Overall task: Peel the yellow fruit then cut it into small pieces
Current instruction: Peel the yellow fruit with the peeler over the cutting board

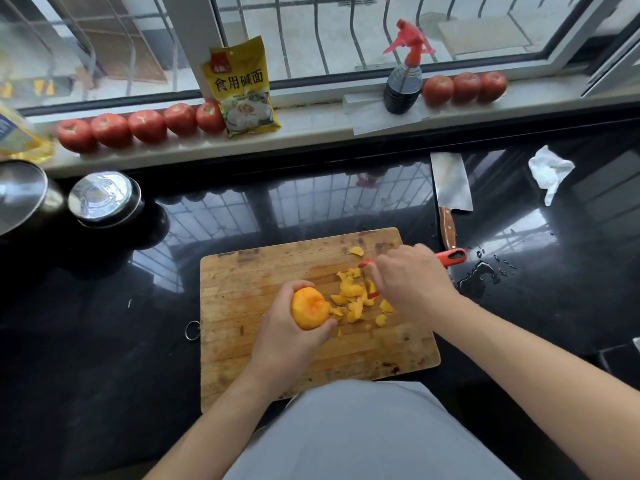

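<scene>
Black countertop and wooden cutting board fill mid-frame; the yellow fruit is being gripped by the left hand, peeling nearly done, a red peeler clasped by the right hand; cleaver likely needed next

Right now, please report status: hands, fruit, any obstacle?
Left hand grips fruit above board. Right hand holds peeler. Peelings piled on board. Cleaver beside board, untouched.
</scene>
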The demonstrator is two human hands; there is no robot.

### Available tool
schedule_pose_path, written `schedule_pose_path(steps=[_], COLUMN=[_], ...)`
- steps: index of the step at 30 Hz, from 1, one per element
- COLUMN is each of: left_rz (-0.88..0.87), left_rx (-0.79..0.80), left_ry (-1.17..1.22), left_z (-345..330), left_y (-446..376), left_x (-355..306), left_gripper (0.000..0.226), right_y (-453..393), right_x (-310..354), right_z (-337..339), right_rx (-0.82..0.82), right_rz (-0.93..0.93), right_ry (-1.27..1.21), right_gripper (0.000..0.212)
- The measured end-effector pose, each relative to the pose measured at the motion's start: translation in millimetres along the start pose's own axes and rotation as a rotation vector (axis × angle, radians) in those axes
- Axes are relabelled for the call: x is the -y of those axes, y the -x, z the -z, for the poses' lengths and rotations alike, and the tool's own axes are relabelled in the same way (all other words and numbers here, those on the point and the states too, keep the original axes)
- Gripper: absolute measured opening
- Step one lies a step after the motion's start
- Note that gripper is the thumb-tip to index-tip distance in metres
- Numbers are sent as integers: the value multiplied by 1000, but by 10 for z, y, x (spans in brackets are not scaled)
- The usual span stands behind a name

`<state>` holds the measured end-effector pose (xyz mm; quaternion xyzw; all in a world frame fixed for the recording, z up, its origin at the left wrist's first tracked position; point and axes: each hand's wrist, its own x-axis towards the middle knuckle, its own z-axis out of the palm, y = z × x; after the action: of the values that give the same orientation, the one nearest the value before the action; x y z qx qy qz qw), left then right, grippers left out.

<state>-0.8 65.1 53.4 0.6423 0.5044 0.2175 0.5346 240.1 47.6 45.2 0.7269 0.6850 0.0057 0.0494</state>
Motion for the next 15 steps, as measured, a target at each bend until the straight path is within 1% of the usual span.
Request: schedule_pose_path(steps=[2, 3, 5, 6, 7, 10, 11, 12, 13, 14, 15], left_rz=[58, 79, 110, 121, 125, 130, 138, 145, 153, 161, 171], left_rx=[38, 56, 76, 90, 109, 158, 165, 174, 187, 202, 214], left_ry=[29, 41, 88, 105, 111, 138, 172, 212, 250, 286, 317], left_z=[14, 20, 27, 28, 29, 37, 48, 63, 80, 95, 109], left_y=[2, 6, 4, -1, -9, -23, -23, -23, -22, -24, -22], left_x=[7, 16, 26, 22, 18, 27, 33, 40, 48, 61, 78], left_gripper=[61, 65, 70, 69, 67, 62, 61, 61, 62, 63, 64], right_y=[-16, -9, 29, 45, 46, 33, 34, 42, 59, 78, 93], right_x=[-117, -141, -116, -74, -22, 134, 161, 177, 182, 173, 173], right_z=[-37, -53, -64, -51, -26, 141, 198, 258, 311, 344, 359], right_rx=[32, 37, 52, 82, 135, 340, 409, 480, 548, 597, 611], right_rz=[-92, -110, -98, -87, -91, -234, -253, -252, -237, -220, -213], right_ry=[-3, -31, -134, -229, -365, -911, -1052, -1148, -1203, -1222, -1213], right_gripper=[50, 50, 50, 52, 55, 76, 81, 80, 74, 64, 50])
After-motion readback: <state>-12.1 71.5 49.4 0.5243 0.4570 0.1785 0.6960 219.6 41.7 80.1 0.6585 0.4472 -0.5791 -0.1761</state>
